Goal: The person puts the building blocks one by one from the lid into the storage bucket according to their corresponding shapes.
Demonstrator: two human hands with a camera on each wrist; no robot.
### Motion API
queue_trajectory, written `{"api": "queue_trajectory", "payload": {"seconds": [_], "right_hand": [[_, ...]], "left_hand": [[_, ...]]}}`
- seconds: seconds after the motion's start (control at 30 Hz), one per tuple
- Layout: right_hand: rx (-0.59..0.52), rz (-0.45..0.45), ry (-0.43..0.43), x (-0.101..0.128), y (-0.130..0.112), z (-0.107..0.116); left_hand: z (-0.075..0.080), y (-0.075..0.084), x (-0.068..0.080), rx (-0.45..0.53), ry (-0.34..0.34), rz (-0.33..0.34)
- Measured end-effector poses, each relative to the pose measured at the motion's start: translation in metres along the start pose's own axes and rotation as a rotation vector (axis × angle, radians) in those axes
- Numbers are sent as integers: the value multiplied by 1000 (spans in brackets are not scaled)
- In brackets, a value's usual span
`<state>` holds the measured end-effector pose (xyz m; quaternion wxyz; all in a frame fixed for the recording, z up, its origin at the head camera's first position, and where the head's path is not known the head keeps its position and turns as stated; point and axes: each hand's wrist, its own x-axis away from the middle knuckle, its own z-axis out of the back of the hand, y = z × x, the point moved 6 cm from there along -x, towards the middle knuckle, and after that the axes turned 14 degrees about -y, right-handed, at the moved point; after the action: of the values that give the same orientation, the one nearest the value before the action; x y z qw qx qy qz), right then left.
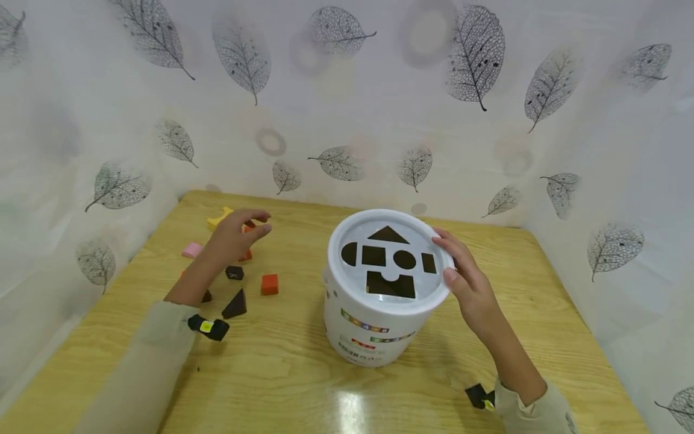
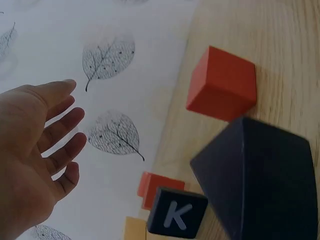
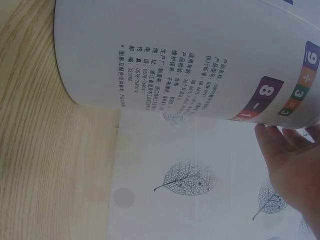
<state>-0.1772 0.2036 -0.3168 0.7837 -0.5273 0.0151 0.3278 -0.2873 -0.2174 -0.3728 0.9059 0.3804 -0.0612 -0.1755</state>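
Note:
A white bucket (image 1: 374, 325) with a shape-sorter lid (image 1: 358, 232) stands in the middle of the wooden table. My right hand (image 1: 454, 260) holds the lid's right rim, thumb on top and fingers curved along the edge; the right wrist view shows its fingers (image 3: 290, 160) against the bucket wall (image 3: 190, 55). My left hand (image 1: 250, 226) hovers with relaxed fingers over loose blocks at the left and holds nothing. In the left wrist view the hand (image 2: 50, 135) is spread open above a red cube (image 2: 222, 82), a dark prism (image 2: 260, 177) and a dark K cube (image 2: 176, 216).
Around the left hand lie a yellow arch (image 1: 219, 217), a pink block (image 1: 191, 249), an orange-red cube (image 1: 269, 284), a dark K cube (image 1: 234, 272) and a dark triangular prism (image 1: 235, 304). Leaf-patterned cloth walls (image 1: 347, 120) enclose the table (image 1: 303, 386) on three sides.

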Motion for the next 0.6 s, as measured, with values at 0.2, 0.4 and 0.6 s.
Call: {"api": "queue_trajectory", "payload": {"seconds": [0.2,0.4,0.6], "right_hand": [[11,-13,0,0,0,0],[14,-21,3,0,1,0],[15,-18,5,1,2,-1]], "left_hand": [[4,-31,-6,-3,-84,71],[4,-55,-19,-96,-152,114],[5,-71,-30,-182,-194,146]]}}
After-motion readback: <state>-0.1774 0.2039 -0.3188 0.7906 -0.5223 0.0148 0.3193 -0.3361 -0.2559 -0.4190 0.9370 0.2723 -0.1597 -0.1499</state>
